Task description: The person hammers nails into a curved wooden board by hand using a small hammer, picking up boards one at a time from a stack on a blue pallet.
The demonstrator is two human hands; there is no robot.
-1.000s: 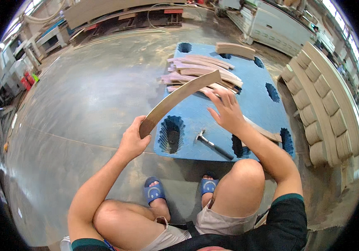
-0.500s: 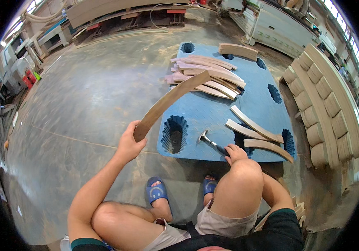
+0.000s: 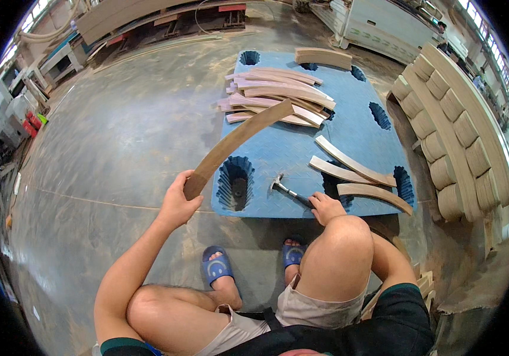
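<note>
My left hand (image 3: 178,203) is closed round the lower end of a long curved wooden slat (image 3: 239,140), which tilts up and to the right over the pallet's near left corner. My right hand (image 3: 327,209) is at the near edge of the blue plastic pallet (image 3: 293,145), its fingers on the dark handle end of a hammer (image 3: 289,191). The hammer lies on the pallet, metal head to the left. Just beyond that hand, a few loose curved slats (image 3: 355,163) rest at the pallet's near right, partly over its holes.
Several curved slats lie in a pile (image 3: 278,95) on the pallet's far left. Another curved block (image 3: 324,57) sits at the far edge. To the right stand stacked curved wood pieces (image 3: 453,136). My slippered feet (image 3: 217,267) are on the floor before the pallet.
The view has shifted, so the pallet appears slightly left and higher. My left hand still holds the slat, now tilted a little differently; my right hand stays at the hammer's handle.
</note>
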